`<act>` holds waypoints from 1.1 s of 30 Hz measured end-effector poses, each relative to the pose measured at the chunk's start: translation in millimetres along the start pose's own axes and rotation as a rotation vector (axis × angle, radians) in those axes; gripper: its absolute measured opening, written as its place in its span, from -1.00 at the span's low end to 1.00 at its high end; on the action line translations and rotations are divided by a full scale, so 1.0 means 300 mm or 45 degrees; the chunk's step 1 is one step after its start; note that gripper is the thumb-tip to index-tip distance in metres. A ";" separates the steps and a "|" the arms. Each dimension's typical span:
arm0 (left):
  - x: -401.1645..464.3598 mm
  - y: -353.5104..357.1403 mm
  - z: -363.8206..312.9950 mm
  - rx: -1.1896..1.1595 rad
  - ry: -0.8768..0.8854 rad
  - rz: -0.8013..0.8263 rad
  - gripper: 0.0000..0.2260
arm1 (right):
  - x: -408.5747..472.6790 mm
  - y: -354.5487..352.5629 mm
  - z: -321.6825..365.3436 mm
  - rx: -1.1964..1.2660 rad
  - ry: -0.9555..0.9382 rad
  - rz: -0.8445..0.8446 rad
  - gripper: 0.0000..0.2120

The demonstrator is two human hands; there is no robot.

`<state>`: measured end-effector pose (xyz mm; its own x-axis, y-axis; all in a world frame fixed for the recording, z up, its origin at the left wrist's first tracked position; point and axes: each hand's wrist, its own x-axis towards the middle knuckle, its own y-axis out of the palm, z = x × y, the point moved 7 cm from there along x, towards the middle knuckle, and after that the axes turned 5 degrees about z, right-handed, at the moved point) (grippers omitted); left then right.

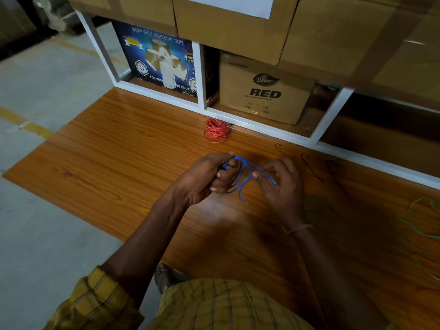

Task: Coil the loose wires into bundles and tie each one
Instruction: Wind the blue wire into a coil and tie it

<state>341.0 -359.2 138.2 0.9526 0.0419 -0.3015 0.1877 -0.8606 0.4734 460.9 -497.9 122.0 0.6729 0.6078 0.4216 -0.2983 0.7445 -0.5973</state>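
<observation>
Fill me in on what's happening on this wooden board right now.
A person is coiling a blue wire over the wooden board. The left hand grips the gathered loops, while the right hand pinches the strand beside them. A red wire bundle already lies coiled near the white shelf frame. Loose green wire waits at the right.

shirt (214, 306): yellow plaid | left sleeve (95, 303): rolled | right wrist: thin band (298, 229)
</observation>
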 end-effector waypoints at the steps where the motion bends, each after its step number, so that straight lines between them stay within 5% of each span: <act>1: -0.001 -0.012 -0.005 -0.006 0.003 -0.040 -0.69 | -0.003 -0.009 0.020 -0.019 -0.034 -0.008 -0.78; 11: -0.002 -0.024 -0.056 -0.342 0.154 -0.060 -0.70 | -0.069 0.083 -0.115 0.076 0.191 0.162 -0.75; 15: 0.004 -0.047 -0.062 -0.439 0.223 -0.113 -0.71 | -0.093 0.080 -0.089 0.078 0.133 0.166 -0.70; 19: 0.005 -0.088 -0.054 -0.432 0.226 -0.204 -0.71 | -0.089 0.045 -0.041 0.051 0.037 0.026 -0.86; 24: -0.004 -0.089 -0.046 -0.421 0.192 -0.176 -0.70 | -0.055 0.055 -0.127 0.259 0.365 -0.036 -0.73; 33: -0.030 -0.084 -0.065 -0.359 0.208 -0.095 -0.69 | -0.041 0.080 -0.283 -0.741 0.594 0.423 -0.85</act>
<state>332.4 -328.1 145.1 0.9551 0.2003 -0.2182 0.2959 -0.6785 0.6723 503.0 -511.0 44.7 0.8620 0.4988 -0.0906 -0.2189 0.2051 -0.9539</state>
